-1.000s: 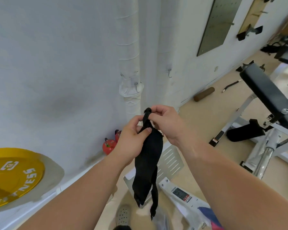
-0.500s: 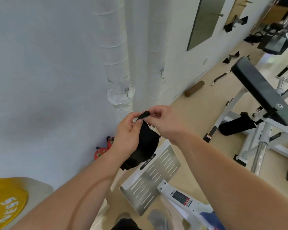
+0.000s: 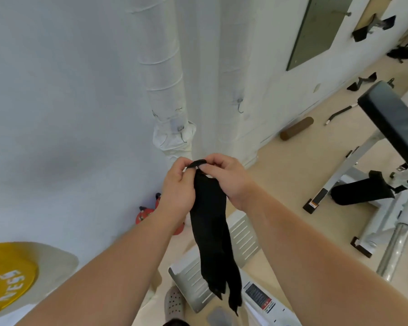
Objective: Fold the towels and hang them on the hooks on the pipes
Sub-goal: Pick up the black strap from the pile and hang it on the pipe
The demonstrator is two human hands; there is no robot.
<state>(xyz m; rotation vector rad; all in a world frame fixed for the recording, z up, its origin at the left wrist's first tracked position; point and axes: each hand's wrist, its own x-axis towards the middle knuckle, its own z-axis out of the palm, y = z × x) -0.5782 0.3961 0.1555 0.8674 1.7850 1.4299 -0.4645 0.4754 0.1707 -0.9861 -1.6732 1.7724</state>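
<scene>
A black towel (image 3: pixel 212 231) hangs down long and narrow between my hands, below chest height. My left hand (image 3: pixel 177 191) and my right hand (image 3: pixel 224 177) both pinch a small loop (image 3: pixel 196 164) at its top edge, holding it stretched between the fingertips. Two white wrapped pipes stand against the wall just beyond. The left pipe (image 3: pixel 160 67) carries a small hook (image 3: pixel 181 128) above its bulging joint. A second hook (image 3: pixel 240 107) sits on the right pipe (image 3: pixel 224 78). Both hooks are bare, a short way above and beyond the loop.
A yellow weight plate (image 3: pixel 7 276) sits at lower left. Red kettlebells (image 3: pixel 146 214) stand by the wall. A perforated metal footplate (image 3: pixel 193 281) lies under the towel. A black-padded weight bench (image 3: pixel 391 123) stands at right, and a brown roller (image 3: pixel 297 131) lies on the floor.
The towel, bunched in my left hand half a second ago, now hangs down full length. Both hands stay on the loop at its top, and the view has shifted slightly.
</scene>
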